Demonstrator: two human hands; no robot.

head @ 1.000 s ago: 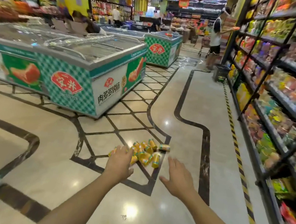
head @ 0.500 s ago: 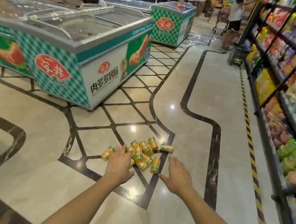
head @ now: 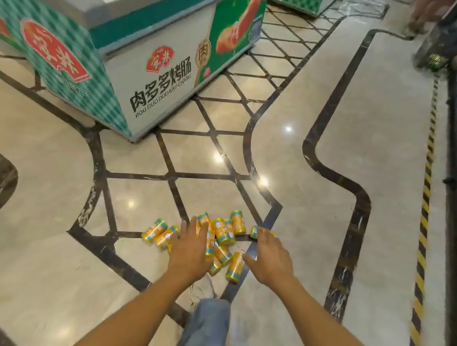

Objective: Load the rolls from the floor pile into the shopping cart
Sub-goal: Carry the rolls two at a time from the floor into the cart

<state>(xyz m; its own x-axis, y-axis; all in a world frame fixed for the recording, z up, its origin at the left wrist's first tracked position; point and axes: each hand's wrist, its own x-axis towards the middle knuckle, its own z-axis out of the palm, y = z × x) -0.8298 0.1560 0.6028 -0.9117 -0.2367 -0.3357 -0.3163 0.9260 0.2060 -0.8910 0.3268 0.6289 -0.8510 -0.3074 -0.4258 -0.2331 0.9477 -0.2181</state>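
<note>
Rolls [head: 223,232] on floor [head: 279,150]: likely light, firm, smooth, prone to rolling; grasp round mid-body. Left hand [head: 190,250], right hand [head: 270,259] both spread over pile, holding nothing

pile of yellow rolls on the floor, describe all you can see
The pile of yellow cylindrical rolls with teal end bands lies on the beige tiled floor, about a dozen on their sides, pointing every way, some overlapping. The left hand covers its middle; the right hand overlaps the rightmost roll.
</note>
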